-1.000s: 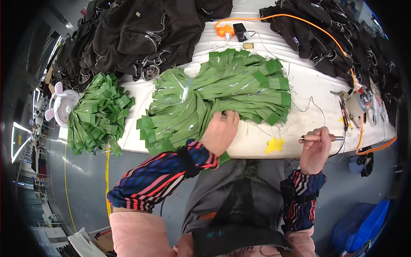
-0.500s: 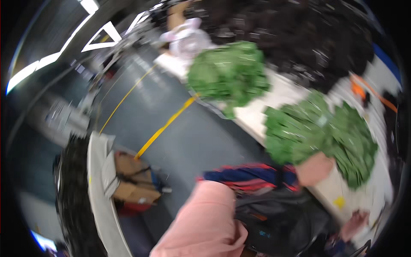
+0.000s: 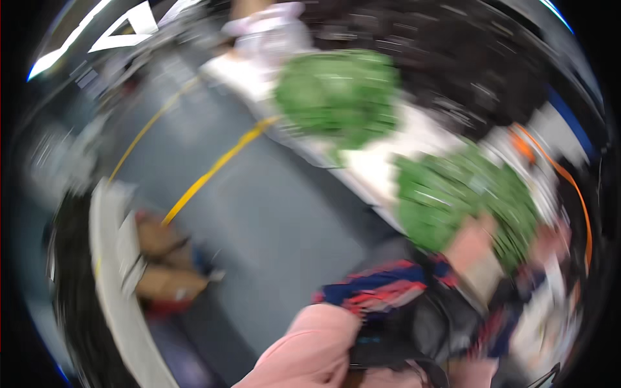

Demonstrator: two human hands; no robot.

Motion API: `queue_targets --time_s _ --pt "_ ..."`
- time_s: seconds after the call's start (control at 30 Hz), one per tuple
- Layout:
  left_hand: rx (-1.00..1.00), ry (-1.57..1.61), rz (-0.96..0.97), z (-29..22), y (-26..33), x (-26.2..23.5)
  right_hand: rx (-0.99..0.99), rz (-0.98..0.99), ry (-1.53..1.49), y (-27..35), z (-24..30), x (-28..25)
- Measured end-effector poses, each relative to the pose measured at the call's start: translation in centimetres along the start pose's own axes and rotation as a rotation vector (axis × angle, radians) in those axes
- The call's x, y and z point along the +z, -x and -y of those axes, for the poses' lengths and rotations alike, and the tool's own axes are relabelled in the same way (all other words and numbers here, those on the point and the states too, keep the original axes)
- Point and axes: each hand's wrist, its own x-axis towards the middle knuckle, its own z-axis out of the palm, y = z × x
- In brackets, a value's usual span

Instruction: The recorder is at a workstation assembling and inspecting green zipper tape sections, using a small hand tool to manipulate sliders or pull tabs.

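Note:
My left hand (image 3: 473, 240) lies against the near edge of a bundle of green cloth pieces (image 3: 446, 194) on the white table. Motion blur smears its fingers, so their grip on the cloth is unclear. Past the right side of that bundle is my right hand (image 3: 552, 238), also badly blurred. A navy and red patterned cuff (image 3: 381, 284) covers my left forearm below a pink sleeve (image 3: 304, 346). A second green cloth bundle (image 3: 339, 97) sits farther along the table.
A large dark heap (image 3: 427, 58) fills the table's far side. An orange cord (image 3: 579, 200) curves at the right. Below the white table edge (image 3: 369, 194) runs a grey floor with a yellow line (image 3: 213, 169). Brown cartons (image 3: 168, 281) stand at the left beside another table (image 3: 107, 258).
My right hand has moved up and forward to the green bundle's right side. My left hand stays at the bundle's near edge. The whole view has shifted and blurred.

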Motion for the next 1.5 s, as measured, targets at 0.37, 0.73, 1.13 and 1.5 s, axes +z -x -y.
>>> queue_targets --time_s 0.37,0.73,1.13,1.5 --pt "0.571 -0.307 -0.004 2.5 -1.3 -8.9 -0.072 -0.837 -0.146 -1.7 -0.8 12.3" --pt "0.567 -0.388 0.259 10.0 -2.0 -14.9 -0.05 -0.826 -0.135 -1.2 -2.3 10.9" --pt "0.618 -0.634 0.147 4.1 0.2 -15.9 -0.052 -0.782 -0.138 -0.8 -1.5 10.4" --pt "0.947 -0.282 0.511 4.7 -0.8 -14.6 -0.135 -0.686 -0.026 3.9 8.4 16.1"
